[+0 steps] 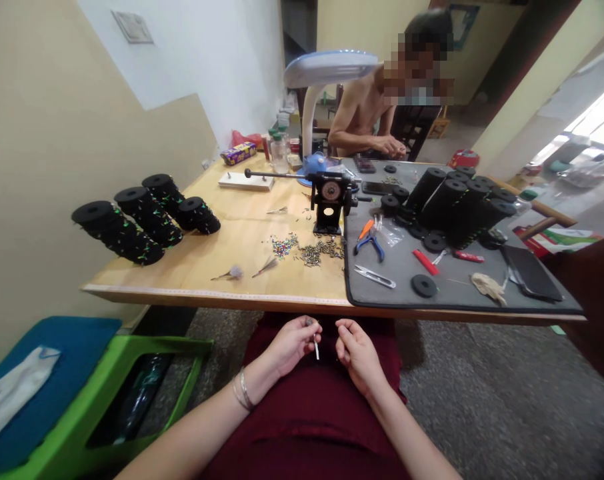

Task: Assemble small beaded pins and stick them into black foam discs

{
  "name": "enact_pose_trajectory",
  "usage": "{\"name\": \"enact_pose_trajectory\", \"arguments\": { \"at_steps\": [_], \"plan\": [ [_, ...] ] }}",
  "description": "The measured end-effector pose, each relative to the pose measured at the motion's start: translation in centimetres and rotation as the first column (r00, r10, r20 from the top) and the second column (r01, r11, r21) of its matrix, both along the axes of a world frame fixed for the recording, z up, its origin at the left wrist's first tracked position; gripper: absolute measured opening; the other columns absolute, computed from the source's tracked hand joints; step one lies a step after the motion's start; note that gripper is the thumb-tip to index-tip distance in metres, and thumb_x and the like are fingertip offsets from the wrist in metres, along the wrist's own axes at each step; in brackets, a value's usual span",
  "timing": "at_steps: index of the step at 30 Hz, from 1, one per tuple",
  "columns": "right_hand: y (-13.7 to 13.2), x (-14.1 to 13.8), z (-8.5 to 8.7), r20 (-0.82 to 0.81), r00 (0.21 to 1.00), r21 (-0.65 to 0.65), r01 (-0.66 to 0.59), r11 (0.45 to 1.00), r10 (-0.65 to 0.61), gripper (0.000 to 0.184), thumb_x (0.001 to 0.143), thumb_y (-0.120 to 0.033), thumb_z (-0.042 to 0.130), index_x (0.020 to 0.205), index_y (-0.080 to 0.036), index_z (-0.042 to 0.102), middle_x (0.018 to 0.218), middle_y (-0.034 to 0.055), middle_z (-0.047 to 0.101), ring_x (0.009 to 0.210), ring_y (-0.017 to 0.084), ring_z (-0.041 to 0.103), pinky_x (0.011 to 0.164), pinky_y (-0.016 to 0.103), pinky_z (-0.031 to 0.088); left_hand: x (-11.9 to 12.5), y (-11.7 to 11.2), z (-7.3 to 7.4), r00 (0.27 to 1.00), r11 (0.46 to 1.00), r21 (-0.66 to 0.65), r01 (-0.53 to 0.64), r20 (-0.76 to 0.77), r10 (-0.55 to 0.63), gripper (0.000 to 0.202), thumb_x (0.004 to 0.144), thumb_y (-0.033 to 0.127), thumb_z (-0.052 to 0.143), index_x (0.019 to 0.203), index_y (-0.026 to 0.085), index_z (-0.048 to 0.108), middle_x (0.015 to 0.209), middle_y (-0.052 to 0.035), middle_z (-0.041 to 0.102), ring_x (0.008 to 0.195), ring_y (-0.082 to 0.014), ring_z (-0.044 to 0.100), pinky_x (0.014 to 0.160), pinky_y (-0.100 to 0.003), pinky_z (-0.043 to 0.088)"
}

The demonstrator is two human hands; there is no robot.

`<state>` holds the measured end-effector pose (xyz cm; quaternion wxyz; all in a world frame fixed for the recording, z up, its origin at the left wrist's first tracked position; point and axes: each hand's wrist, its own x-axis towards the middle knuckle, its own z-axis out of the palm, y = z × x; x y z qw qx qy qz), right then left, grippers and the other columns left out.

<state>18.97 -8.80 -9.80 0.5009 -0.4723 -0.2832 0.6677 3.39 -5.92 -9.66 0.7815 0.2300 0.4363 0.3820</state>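
Observation:
My left hand [298, 340] is held over my lap, just below the table's front edge. Its fingers pinch a thin white stick-like piece [317, 351] that points down; a small greyish bit shows at its upper end. Beside it and apart from it, my right hand [356, 350] has its thumb and fingertips pressed together. Anything between them is too small to make out. On the table ahead lie a heap of small metallic pieces [312, 255], a patch of coloured bits [283, 247] and feather tufts [233, 273]. Behind these stands a black clamp-like device [329, 200] with a long rod.
Stacked black foam discs [135, 193] stand at left, more stacks [452, 200] at right. The grey mat [382, 293] bears blue-handled pliers [369, 248], thread snips [375, 276] and a phone [531, 272]. A lamp [309, 120] and another person [362, 127] are behind. A green stool [57, 427] stands lower left.

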Motion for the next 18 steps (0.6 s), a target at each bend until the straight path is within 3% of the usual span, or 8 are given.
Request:
{"name": "enact_pose_trajectory", "arguments": {
  "at_steps": [5,11,14,18],
  "plan": [
    [0.1,0.1,0.1,-0.074,0.997,-0.008,-0.036,0.999,0.036,0.043,0.073,-0.044,0.066,0.102,-0.017,0.05,0.039,-0.0103,0.047,0.032,0.004,0.023,0.036,0.017,0.014,0.0,-0.3,0.5,0.978,0.996,-0.002,0.091,0.187,-0.089,0.021,0.069,0.022,0.074,0.077,0.013,0.056,0.096,-0.0061,0.064,0.062,-0.0056,0.056,0.053,-0.016,0.041],
    [0.3,0.1,-0.1,-0.176,0.979,-0.03,-0.109,0.994,0.102,0.06,0.072,-0.042,0.068,0.121,-0.015,0.046,0.039,-0.0114,0.046,0.032,0.003,0.021,0.037,0.016,0.014,1.0,-0.4,0.8,0.964,0.986,0.011,0.164,0.209,-0.163,0.024,0.068,0.025,0.075,0.076,0.013,0.055,0.067,0.0003,0.059,0.055,-0.0059,0.054,0.053,-0.016,0.04],
    [0.4,-0.1,-0.4,-0.126,0.987,-0.038,-0.107,0.994,0.101,0.062,0.071,-0.041,0.069,0.122,-0.014,0.045,0.041,-0.0095,0.05,0.031,0.003,0.024,0.036,0.016,0.015,1.5,-0.4,0.5,0.971,0.983,0.034,0.182,0.152,-0.185,0.027,0.068,0.028,0.075,0.074,0.013,0.053,0.061,0.0009,0.057,0.053,-0.0074,0.056,0.051,-0.017,0.038],
    [0.5,-0.5,-0.6,-0.054,0.996,-0.056,-0.077,0.995,0.074,0.063,0.069,-0.044,0.07,0.119,-0.014,0.046,0.045,-0.008,0.054,0.031,0.003,0.029,0.035,0.015,0.016,2.0,-0.5,0.4,0.987,0.977,0.158,0.142,0.049,-0.151,0.029,0.07,0.034,0.072,0.074,0.015,0.05,0.057,0.0006,0.059,0.052,-0.0113,0.059,0.049,-0.019,0.035]
  ]
}}
